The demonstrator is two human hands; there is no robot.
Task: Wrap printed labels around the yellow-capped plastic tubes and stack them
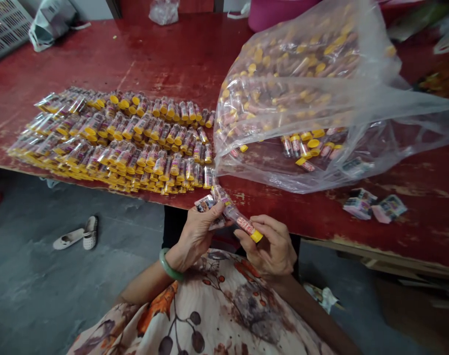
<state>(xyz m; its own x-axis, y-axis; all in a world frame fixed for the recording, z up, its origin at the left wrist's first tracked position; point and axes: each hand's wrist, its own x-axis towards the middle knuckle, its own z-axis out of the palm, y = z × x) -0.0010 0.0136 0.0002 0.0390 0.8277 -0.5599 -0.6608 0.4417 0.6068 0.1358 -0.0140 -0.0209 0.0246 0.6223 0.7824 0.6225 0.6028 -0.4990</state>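
Note:
Low over the table's front edge, a clear tube with a yellow cap (245,225) slants between my hands, red-and-white print showing through it. My right hand (270,244) has its fingers closed around the capped end. Closed on small printed wrappers (205,203), my left hand (200,229) has its thumb on top, by the tube's upper end. Whether the left fingers also grip the tube is hard to tell. Just beyond it lie stacked rows of wrapped tubes (135,143) with yellow caps. To the right, a large clear plastic bag (283,98) holds many more yellow-capped tubes.
Loose printed wrapper stacks (359,203) lie on the red table (194,49) at the right. A magenta tub (279,12) stands behind the bag. At the back left are a white bag (52,22) and a slatted crate (6,27). White shoes (89,232) rest on the floor.

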